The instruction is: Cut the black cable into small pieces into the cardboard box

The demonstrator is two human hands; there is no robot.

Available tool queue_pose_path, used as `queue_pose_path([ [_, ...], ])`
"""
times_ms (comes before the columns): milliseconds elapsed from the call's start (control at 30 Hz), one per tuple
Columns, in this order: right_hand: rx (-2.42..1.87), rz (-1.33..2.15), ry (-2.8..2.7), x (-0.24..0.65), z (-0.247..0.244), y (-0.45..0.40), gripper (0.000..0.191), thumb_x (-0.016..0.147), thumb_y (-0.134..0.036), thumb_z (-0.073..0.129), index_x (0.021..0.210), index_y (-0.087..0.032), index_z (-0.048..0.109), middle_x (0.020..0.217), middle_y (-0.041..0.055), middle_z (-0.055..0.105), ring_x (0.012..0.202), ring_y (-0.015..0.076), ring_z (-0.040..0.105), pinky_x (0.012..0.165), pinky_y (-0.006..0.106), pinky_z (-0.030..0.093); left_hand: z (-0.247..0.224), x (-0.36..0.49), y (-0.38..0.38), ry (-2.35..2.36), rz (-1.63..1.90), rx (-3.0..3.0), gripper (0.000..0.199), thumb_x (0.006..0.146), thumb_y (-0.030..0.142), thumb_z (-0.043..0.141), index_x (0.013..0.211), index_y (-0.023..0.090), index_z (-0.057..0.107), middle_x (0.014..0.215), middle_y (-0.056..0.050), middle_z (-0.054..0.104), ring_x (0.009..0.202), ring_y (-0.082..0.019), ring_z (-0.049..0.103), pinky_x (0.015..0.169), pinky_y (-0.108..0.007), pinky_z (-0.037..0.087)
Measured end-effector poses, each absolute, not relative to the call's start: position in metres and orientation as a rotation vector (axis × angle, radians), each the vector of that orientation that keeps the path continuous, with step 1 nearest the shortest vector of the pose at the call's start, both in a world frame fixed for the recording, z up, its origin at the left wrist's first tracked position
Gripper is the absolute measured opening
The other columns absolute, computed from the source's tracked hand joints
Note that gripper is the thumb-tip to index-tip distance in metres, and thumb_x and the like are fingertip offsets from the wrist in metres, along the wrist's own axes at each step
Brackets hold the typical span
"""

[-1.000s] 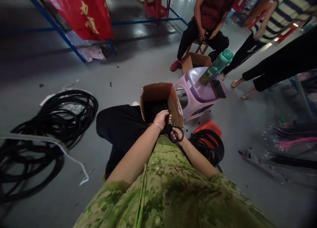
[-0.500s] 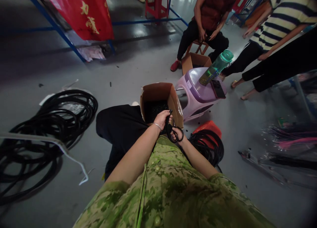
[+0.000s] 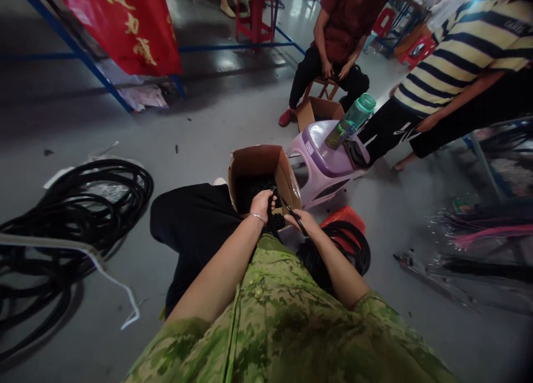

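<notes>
My left hand (image 3: 262, 205) is closed around a black cord (image 3: 271, 216) at the near edge of an open cardboard box (image 3: 292, 184). Dark small pieces (image 3: 254, 187) lie inside the box. Just to the right, my right hand (image 3: 303, 222) grips black-handled scissors (image 3: 288, 206), whose blades point up and left toward the cord. Beyond my right forearm, a coil of black cord (image 3: 361, 248) lies on the floor against a red bag (image 3: 353, 218).
Large black coils (image 3: 120, 177) spread over the floor at left. A lilac stool (image 3: 328, 164) beside the box bears a green bottle (image 3: 353, 119) and a phone (image 3: 357, 152). One person (image 3: 341, 33) sits ahead; another person (image 3: 449, 66) in stripes stands at right.
My right hand has turned and moved slightly right, with the scissors now pointing toward my left hand. The striped-shirt person has come closer to the stool. The whole view has shifted a little.
</notes>
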State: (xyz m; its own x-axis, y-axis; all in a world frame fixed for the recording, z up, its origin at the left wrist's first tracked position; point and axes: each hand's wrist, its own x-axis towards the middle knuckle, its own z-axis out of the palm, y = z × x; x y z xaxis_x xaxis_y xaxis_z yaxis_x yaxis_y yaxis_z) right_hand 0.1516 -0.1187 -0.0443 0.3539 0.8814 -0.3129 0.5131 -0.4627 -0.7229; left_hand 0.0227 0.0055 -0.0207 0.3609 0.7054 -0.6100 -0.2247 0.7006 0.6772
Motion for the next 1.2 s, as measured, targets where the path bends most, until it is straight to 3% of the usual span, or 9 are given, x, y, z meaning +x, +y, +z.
queue_pose_path([
  [133,-2.217,0.912,-1.374,0.156,-0.037,-0.111,0.043,0.077,-0.061,0.06,0.075,-0.018,0.065,0.065,-0.0002,0.057,0.065,0.0136,0.051,0.059,0.023,0.033,-0.02,0.023,0.003,0.993,0.638,0.592,0.009,0.068,0.021,0.057,0.069,0.017,0.049,0.055,0.002,0.057,0.041,-0.007,0.043,0.042,-0.02,0.031],
  [500,-2.234,0.881,-1.447,0.161,-0.029,-0.106,0.047,0.08,-0.062,0.056,0.079,-0.017,0.068,0.068,0.0012,0.06,0.065,0.0137,0.052,0.059,0.022,0.033,-0.015,0.024,-0.002,0.939,0.588,0.682,0.014,0.067,0.022,0.063,0.075,0.016,0.053,0.06,0.0,0.062,0.048,-0.009,0.052,0.047,-0.02,0.038],
  [1200,-2.102,1.047,-1.516,0.178,-0.013,-0.111,0.052,0.078,-0.066,0.052,0.067,-0.016,0.06,0.059,0.0002,0.054,0.063,0.0137,0.049,0.058,0.023,0.034,-0.019,0.024,-0.004,0.949,0.496,0.757,0.006,0.07,0.017,0.061,0.068,0.016,0.055,0.056,0.0,0.061,0.043,-0.007,0.048,0.044,-0.019,0.037],
])
